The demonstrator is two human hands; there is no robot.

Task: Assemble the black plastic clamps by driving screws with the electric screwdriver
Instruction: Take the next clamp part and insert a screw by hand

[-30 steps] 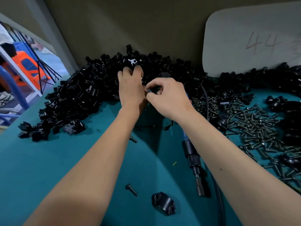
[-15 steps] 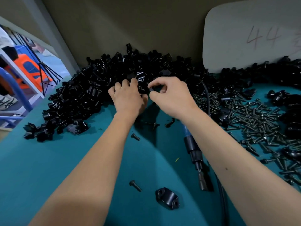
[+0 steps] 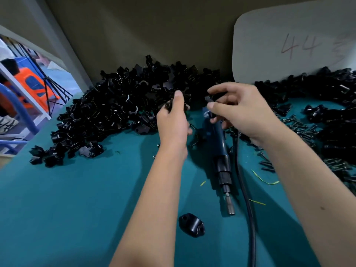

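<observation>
Left of both hands the pile of clamp parts spreads to the table edge. The left hand pinches a black part; the right hand pinches another, lifted just beside. Best to mate them squarely before reaching for a screw. The driver lies below and between the hands, its cord alongside; screws lie right. Bare cloth nearer offers room.

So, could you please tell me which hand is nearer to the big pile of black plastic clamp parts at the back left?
Left. The left hand hangs at the pile's right edge; the right hand is farther right, above the blue electric screwdriver.
</observation>
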